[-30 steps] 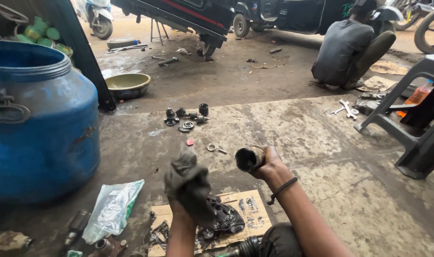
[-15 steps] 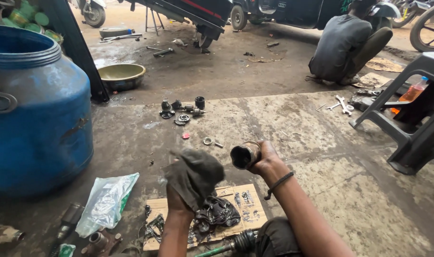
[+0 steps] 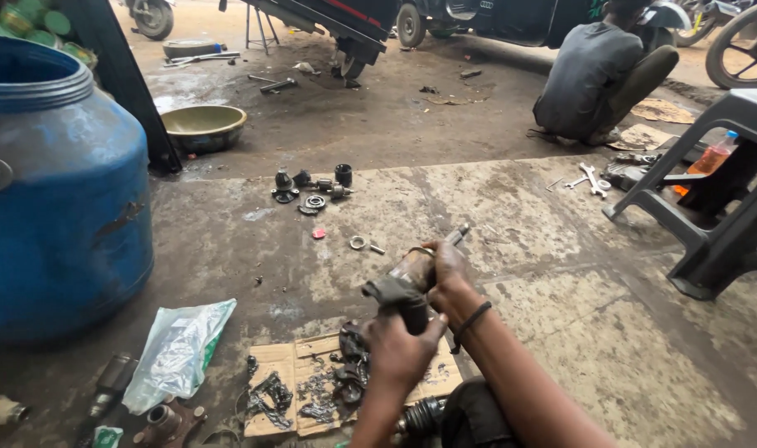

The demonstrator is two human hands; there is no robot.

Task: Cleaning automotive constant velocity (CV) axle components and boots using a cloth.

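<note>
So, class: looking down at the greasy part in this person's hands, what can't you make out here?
Head view only:
- The greasy shaft part: its lower end is wrapped by the rag and left hand.
- Right hand: fingers curl behind the part.
- Blue drum: cut by the left edge.
- Small parts on the floor: too small to identify.
- Crouching person: hands hidden by their back.

Both forearms are bare, with no sleeves showing anywhere along them up to the lower edge of the frame. The right hand (image 3: 447,267) carries a thin black band around its wrist, sitting loosely and slightly slanted just below the heel of the palm. The left hand (image 3: 401,353) wears nothing: no glove, ring or band can be seen. Fingers and knuckles on both hands look smeared with dark grease. At the bottom centre of the frame a patch of dark clothing shows, probably a trouser leg.
</note>
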